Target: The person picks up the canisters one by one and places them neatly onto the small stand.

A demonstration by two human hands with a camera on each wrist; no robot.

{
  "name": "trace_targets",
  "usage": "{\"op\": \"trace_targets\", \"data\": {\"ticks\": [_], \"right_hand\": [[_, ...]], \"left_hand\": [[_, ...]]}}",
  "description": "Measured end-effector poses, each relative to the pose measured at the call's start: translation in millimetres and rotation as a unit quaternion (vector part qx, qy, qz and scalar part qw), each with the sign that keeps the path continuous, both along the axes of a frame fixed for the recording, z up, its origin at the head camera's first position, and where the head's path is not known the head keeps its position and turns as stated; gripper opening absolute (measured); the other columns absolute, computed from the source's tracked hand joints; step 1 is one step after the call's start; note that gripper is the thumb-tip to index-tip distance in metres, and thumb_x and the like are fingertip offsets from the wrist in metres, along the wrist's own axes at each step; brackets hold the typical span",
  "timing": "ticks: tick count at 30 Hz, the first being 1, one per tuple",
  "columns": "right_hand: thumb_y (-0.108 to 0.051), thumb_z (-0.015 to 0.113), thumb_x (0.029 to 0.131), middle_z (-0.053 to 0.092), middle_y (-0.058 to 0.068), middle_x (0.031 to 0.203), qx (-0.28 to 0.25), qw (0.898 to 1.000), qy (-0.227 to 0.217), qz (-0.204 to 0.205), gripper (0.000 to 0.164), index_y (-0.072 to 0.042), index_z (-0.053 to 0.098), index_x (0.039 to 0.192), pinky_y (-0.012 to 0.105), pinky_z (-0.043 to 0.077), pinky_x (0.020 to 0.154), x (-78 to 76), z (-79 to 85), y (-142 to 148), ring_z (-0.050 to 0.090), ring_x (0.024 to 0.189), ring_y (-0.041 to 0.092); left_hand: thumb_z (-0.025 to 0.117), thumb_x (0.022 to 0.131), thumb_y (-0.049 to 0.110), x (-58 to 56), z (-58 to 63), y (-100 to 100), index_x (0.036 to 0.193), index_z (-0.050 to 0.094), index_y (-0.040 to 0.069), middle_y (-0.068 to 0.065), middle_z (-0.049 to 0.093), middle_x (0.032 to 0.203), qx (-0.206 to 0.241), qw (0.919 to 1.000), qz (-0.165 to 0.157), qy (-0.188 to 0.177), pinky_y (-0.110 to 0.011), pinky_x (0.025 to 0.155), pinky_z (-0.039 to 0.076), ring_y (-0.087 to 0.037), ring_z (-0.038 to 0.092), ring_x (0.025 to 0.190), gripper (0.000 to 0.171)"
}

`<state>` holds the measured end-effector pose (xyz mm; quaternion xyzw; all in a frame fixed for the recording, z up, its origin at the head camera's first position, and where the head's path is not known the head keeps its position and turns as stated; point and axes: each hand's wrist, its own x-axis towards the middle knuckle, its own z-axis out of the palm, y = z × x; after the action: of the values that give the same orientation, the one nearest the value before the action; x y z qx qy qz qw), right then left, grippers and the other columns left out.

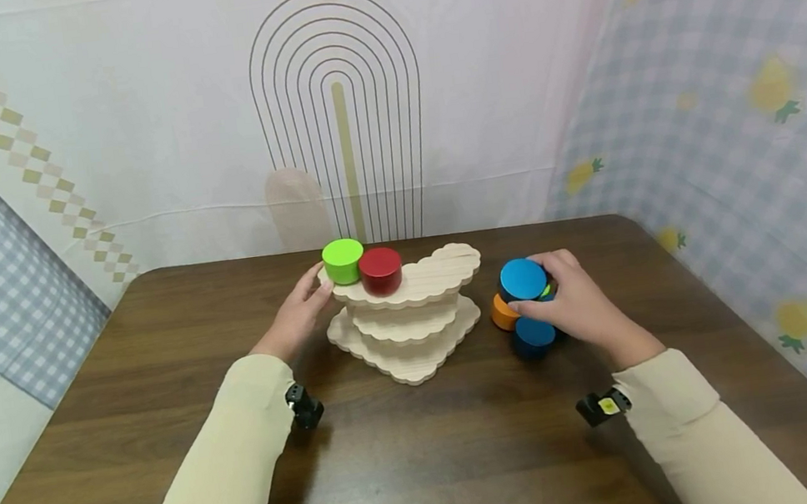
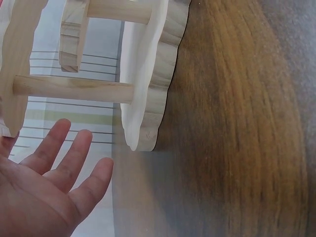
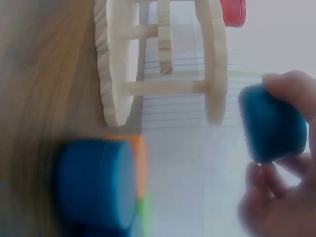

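Note:
A tiered pale wooden stand (image 1: 412, 318) with scalloped edges stands mid-table. On its top shelf sit a lime green tin (image 1: 343, 262) and, touching it, a red tin (image 1: 380, 272). My left hand (image 1: 299, 311) is at the shelf's left end beside the green tin; in the left wrist view, three loosely extended fingers (image 2: 74, 160) spread below the shelf, while the rest of that hand is partly hidden. My right hand (image 1: 579, 298) grips a bright blue tin (image 1: 523, 278) between thumb and fingers. In the right wrist view that blue tin (image 3: 274, 123) is off the table.
Under the right hand, an orange tin (image 1: 504, 313) and a dark blue tin (image 1: 533, 337) stand close together, with green and blue ones partly hidden behind. Patterned cloth (image 1: 156, 148) hangs behind the dark wooden table (image 1: 430, 467) and along both sides.

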<state>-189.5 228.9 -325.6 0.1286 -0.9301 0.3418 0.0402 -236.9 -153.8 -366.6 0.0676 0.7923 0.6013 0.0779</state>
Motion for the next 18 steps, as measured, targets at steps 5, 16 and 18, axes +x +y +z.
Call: {"op": "trace_targets", "data": {"ticks": [5,16,18], "right_hand": [[-0.038,0.072,0.086,0.032,0.024,0.14,-0.003,1.0,-0.015,-0.003,0.075,0.001,0.04,0.14,0.062,0.04,0.094,-7.2,4.0,-10.8,0.041,0.121,0.041],[-0.029,0.074,0.086,0.034,0.024,0.138,-0.017,1.0,-0.016,0.012,0.072,0.003,0.04,0.141,0.057,0.037,0.099,-24.1,9.7,-38.8,0.039,0.12,0.039],[-0.028,0.074,0.085,0.034,0.024,0.138,-0.019,1.0,-0.016,0.016,0.071,0.002,0.041,0.14,0.055,0.038,0.097,-26.8,10.7,-43.9,0.039,0.118,0.038]], "left_hand": [[0.039,0.104,0.036,-0.2,-0.2,-0.3,0.156,0.012,0.018,-0.021,0.021,0.157,0.002,1.0,0.0,-0.001,-0.063,0.109,0.024,-0.042,0.032,0.138,0.061],[0.039,0.105,0.03,-0.9,-2.3,0.6,0.156,0.013,0.014,-0.024,0.023,0.154,0.032,0.9995,-0.004,0.005,-0.057,0.11,0.026,-0.043,0.032,0.137,0.059],[0.039,0.105,0.03,-1.2,-2.9,0.7,0.156,0.014,0.014,-0.024,0.024,0.154,0.031,0.9995,-0.002,0.005,-0.057,0.11,0.027,-0.043,0.032,0.137,0.059]]}}
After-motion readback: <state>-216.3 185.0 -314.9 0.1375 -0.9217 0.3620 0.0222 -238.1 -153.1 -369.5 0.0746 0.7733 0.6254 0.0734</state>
